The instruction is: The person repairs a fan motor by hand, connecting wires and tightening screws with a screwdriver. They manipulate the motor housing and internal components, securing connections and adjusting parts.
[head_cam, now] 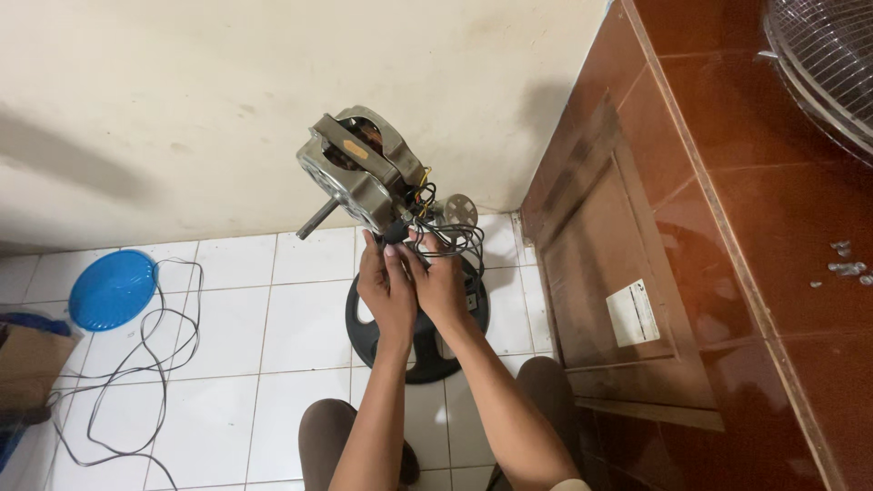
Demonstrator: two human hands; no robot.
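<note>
Cream plaster wall (227, 100) fills the back of the room, meeting a floor of white tiles (236, 336) with dark grout lines. To the right of the fan motor, taken as the landmark, a reddish-brown tiled counter (773, 227) runs along the side, with a brown wooden cabinet door (618, 291) below it bearing a pale sticker. On the counter's far corner, up and right of the motor, sits a round wire fan guard (823, 64), and closer along the counter lie a few small metal screws (846, 264). Directly beneath the motor stands a round black fan base (423, 364) on the tiles. Well to the left of the motor a blue plastic basin (111, 288) lies on the floor; I cannot tell what, if anything, is in it. A thin black cord (150, 364) loops loosely beside it, and a brown cardboard box (32, 359) sits at the far left edge, its contents out of sight. The grey metal fan motor (359, 173) itself is held up tilted, shaft pointing down-left, copper windings showing inside. Just below it, the left hand (386, 291) is closed around the black neck under the motor, while the right hand (441, 282) pinches the bundle of black wires (455, 238) trailing from the motor's rear.
</note>
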